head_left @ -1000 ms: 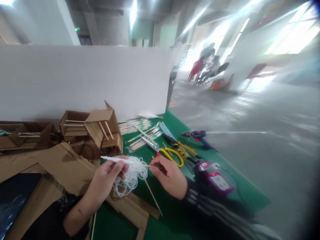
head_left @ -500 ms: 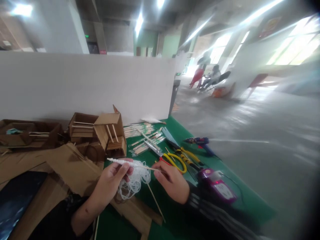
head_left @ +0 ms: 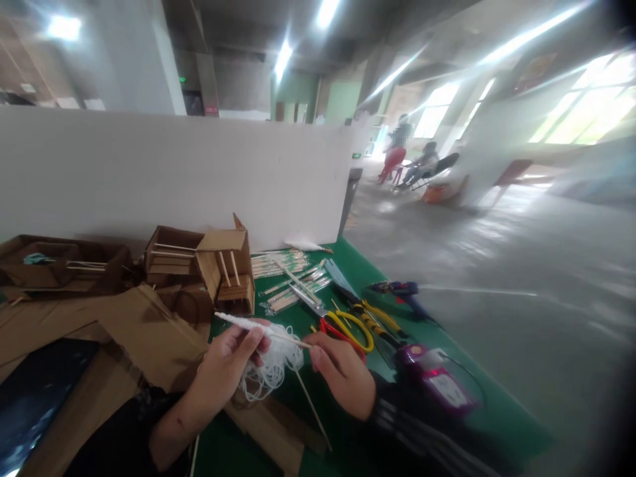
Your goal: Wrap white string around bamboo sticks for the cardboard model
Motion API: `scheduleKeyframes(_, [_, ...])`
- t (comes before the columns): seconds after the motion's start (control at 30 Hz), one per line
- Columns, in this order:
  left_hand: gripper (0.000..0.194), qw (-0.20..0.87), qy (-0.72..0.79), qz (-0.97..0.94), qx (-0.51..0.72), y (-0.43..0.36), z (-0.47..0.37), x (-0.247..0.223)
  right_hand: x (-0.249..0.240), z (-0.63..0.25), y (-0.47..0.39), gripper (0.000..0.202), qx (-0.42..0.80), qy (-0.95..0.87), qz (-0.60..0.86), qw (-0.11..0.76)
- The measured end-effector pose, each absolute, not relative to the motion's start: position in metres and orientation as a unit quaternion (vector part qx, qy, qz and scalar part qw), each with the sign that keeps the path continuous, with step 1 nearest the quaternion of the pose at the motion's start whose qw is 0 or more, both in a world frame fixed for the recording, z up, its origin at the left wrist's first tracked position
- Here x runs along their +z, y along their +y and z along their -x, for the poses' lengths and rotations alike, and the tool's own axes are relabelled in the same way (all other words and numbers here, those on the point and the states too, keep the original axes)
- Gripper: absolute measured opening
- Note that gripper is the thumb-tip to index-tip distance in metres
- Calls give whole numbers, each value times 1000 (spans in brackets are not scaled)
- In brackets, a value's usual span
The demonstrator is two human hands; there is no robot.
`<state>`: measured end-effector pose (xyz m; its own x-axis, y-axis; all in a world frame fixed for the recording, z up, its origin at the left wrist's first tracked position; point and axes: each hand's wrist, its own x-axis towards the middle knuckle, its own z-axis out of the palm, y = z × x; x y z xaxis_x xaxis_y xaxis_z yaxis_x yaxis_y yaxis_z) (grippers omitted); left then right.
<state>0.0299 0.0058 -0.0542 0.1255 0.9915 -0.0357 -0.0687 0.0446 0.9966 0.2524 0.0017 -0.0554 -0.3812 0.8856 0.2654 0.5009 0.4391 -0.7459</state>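
Note:
A thin wooden stick wrapped with white string on its left part is held between both hands. My left hand pinches the wrapped part, whose tip points left. The fingers of my right hand are closed on the bare right end. A loose tangle of white string hangs beneath the stick, beside my left fingers. Another thin stick slants down from the tangle over the green table.
Yellow-and-red-handled scissors, pliers, a hot glue gun and a purple device lie right. Behind are bagged sticks; cardboard boxes and sheets fill the left. Two people are far off.
The view has shifted slightly, so the scene sits a little lower and further right. Both hands keep their hold on the stick.

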Motion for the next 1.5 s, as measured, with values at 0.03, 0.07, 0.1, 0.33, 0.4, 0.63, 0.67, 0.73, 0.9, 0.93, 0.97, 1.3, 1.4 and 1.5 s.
scheduleKeyframes(0.03, [39, 557, 459, -504, 476, 6, -30, -54, -55, -253, 2, 36, 290, -783, 443, 326])
scheduleKeyframes(0.07, [39, 556, 458, -506, 475, 7, -30, -54, -56, -253, 2, 39, 290, -787, 443, 317])
scheduleKeyframes(0.1, [39, 556, 457, -507, 474, 7, -30, -54, -56, -252, 2, 39, 285, -789, 447, 312])
scheduleKeyframes(0.33, [39, 562, 464, -505, 463, 4, -32, -54, -56, -248, 2, 22, 262, -765, 476, 346])
scheduleKeyframes(0.4, [39, 558, 468, -505, 463, 4, -31, -53, -56, -249, 3, 24, 266, -763, 476, 347])
scheduleKeyframes(0.63, [39, 559, 470, -501, 464, 5, -31, -53, -56, -250, 4, 34, 281, -781, 464, 310])
scheduleKeyframes(0.67, [39, 559, 471, -499, 466, 5, -32, -54, -56, -250, 4, 30, 278, -774, 470, 321])
scheduleKeyframes(0.73, [41, 561, 469, -497, 467, 6, -33, -55, -56, -249, 4, 25, 269, -759, 482, 345])
scheduleKeyframes(0.9, [42, 556, 473, -498, 468, 7, -30, -57, -56, -250, 4, 29, 277, -763, 474, 342])
scheduleKeyframes(0.93, [42, 554, 476, -498, 467, 7, -30, -57, -56, -250, 4, 33, 278, -768, 472, 331])
scheduleKeyframes(0.97, [43, 553, 479, -499, 466, 7, -29, -57, -56, -250, 4, 37, 278, -774, 470, 320])
scheduleKeyframes(1.3, [41, 548, 484, -510, 454, 5, -32, -51, -55, -250, 4, 19, 268, -761, 472, 356])
scheduleKeyframes(1.4, [36, 542, 486, -525, 442, 5, -32, -51, -58, -249, 4, 16, 258, -752, 479, 373])
scheduleKeyframes(1.5, [32, 537, 485, -539, 430, 5, -31, -51, -59, -249, 4, 14, 247, -747, 479, 388])
